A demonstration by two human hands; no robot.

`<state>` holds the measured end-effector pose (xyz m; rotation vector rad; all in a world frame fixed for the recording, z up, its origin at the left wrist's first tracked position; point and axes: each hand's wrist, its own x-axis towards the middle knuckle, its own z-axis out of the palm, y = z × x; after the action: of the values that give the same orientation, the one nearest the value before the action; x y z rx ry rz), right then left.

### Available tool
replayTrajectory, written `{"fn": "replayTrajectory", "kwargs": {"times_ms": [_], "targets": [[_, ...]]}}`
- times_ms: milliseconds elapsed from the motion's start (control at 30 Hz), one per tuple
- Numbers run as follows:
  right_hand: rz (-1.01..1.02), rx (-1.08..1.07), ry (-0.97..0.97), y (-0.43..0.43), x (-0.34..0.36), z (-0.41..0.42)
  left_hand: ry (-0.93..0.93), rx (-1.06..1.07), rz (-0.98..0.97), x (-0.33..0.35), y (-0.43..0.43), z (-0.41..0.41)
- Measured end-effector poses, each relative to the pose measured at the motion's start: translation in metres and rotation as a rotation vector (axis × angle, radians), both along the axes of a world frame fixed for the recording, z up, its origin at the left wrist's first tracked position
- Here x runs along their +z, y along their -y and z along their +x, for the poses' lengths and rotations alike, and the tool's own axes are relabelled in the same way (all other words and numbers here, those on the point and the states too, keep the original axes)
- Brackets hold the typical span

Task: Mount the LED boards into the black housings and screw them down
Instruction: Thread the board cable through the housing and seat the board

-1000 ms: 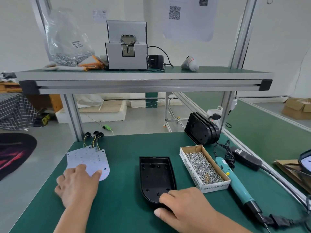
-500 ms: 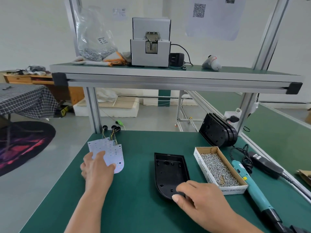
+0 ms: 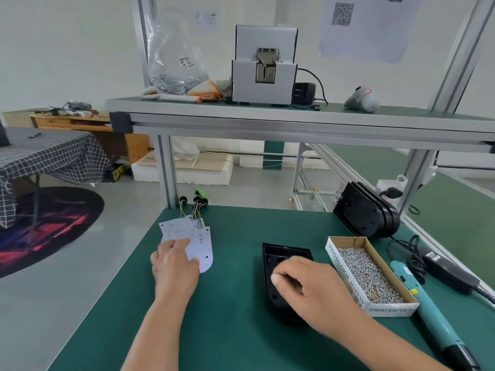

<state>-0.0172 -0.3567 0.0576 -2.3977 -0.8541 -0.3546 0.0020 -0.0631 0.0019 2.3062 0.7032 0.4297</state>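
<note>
On the green worktop (image 3: 227, 295) straight ahead of you, the black housing (image 3: 281, 252) lies flat with its open side up, its rounded end toward you. Your right hand (image 3: 313, 287) covers its middle now; half a second ago it sat at the near end, fingertips on the rim. The fingers are curled with the thumb tucked against them, but whether they grip the housing or anything else cannot be told, since the hand hides what lies under it. The housing itself has stayed where it was, just left of the box.

To its left, well apart, the white LED boards (image 3: 199, 245) lie fanned in a small pile, their thin wires running to the far edge of the worktop. Your left hand (image 3: 175, 266) rests flat on the top board as before, fingers nearly straight and pressing down, thumb against its near edge.

Just right of the housing stands the cardboard box of screws (image 3: 369, 274), and beside that lies the teal electric screwdriver (image 3: 428, 317). More black housings (image 3: 364, 212) lean together on edge at the far right of the worktop. Above, on the shelf (image 3: 267, 113), sit a grey screw feeder (image 3: 263, 73) and a clear bag of screws (image 3: 174, 57).
</note>
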Motion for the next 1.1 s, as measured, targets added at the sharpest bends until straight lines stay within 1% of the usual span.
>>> {"fn": "replayTrajectory", "kwargs": {"times_ms": [67, 100, 200, 300, 467, 533, 733, 867, 933, 1100], "targets": [[0.023, -0.006, -0.034, -0.022, 0.008, 0.016, -0.007, -0.024, 0.029, 0.0, 0.0, 0.0], [-0.001, -0.009, -0.055, -0.037, 0.012, 0.027, -0.012, -0.031, 0.037, -0.001, 0.0, 0.0], [-0.158, -0.005, -0.159, -0.082, 0.015, 0.062, -0.031, -0.038, 0.053, -0.002, 0.002, 0.0], [-0.295, 0.013, -0.212, -0.124, 0.009, 0.09, -0.06, -0.041, 0.106, -0.003, 0.002, 0.002], [-0.354, -0.001, -0.29, -0.166, -0.003, 0.121, -0.056, -0.053, 0.136, -0.005, 0.002, 0.003], [-0.328, -0.017, -0.327, -0.177, -0.008, 0.129, -0.06, -0.065, 0.149, -0.006, 0.002, 0.003], [-0.149, -0.131, -0.461, -0.2, -0.01, 0.142, -0.058, -0.087, 0.162, -0.006, 0.002, 0.004], [-0.19, -0.157, -0.538, -0.199, -0.012, 0.149, -0.082, -0.075, 0.183, -0.006, 0.003, 0.006], [-0.173, -0.162, -0.575, -0.198, -0.012, 0.151, -0.082, -0.06, 0.178, -0.006, 0.004, 0.008], [-0.013, -0.225, -0.669, -0.185, -0.005, 0.158, -0.099, -0.038, 0.162, -0.005, 0.006, 0.008]]}}
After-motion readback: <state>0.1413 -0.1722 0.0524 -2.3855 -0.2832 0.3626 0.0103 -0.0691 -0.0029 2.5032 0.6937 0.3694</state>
